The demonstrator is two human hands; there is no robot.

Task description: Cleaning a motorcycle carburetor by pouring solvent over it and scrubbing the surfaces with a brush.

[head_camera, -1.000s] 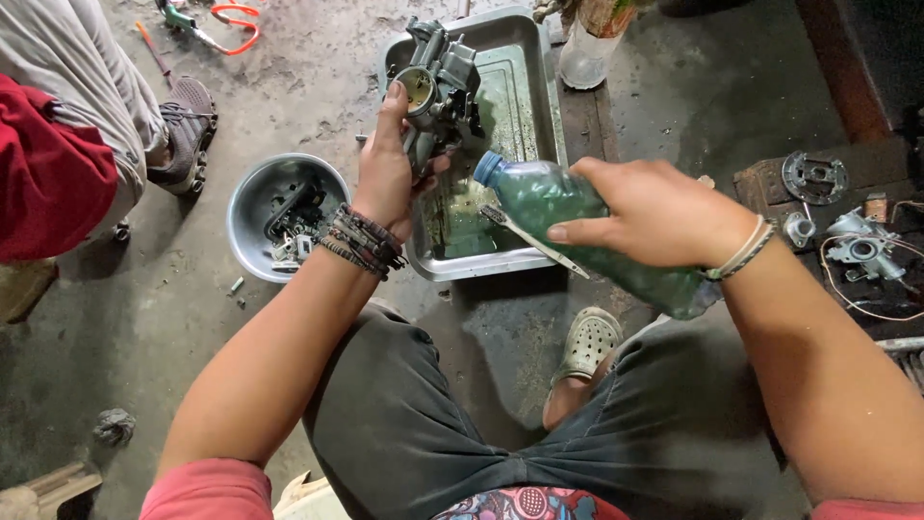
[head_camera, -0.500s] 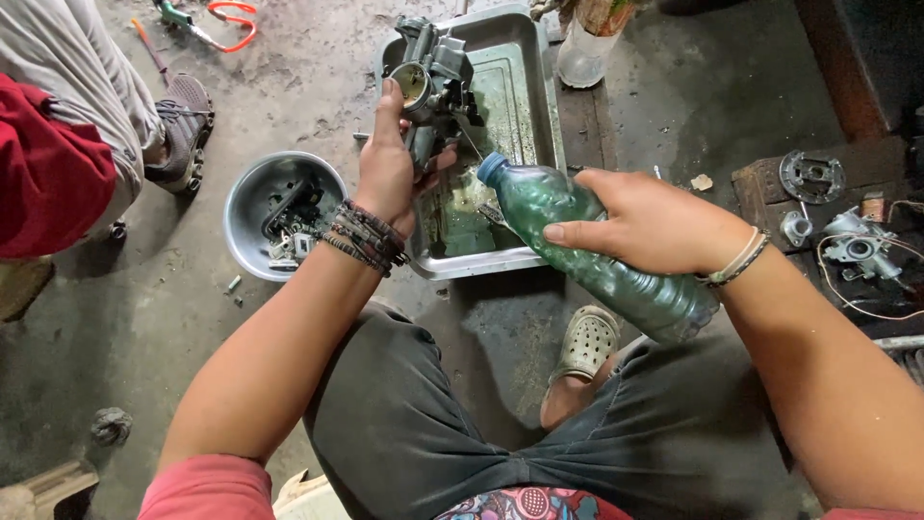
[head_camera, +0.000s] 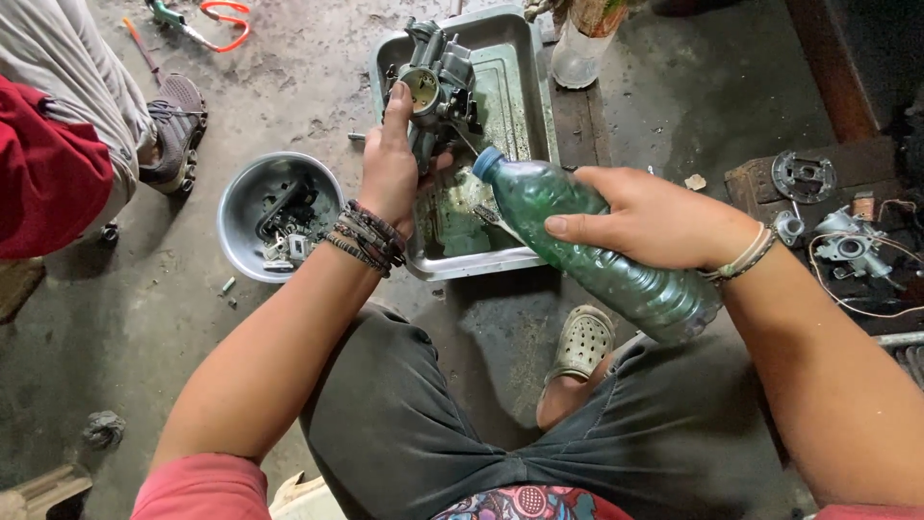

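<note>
Your left hand [head_camera: 390, 173] grips the carburetor [head_camera: 438, 87] over the metal tray [head_camera: 525, 58], its fingers hiding the body's lower part. Just right of it, your right hand [head_camera: 645, 217] wraps the tilted green bottle [head_camera: 616, 265], covering its middle; the tray's far edge is cut off.

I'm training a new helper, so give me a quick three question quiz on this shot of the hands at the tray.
1. True or false: the left hand holds the carburetor over the metal tray.
2. What does the right hand grip?
3. Where is the round bowl of small parts: A on the tray's left, B inside the tray?

Key: 1 true. 2 the green plastic bottle. 3 A.
</note>
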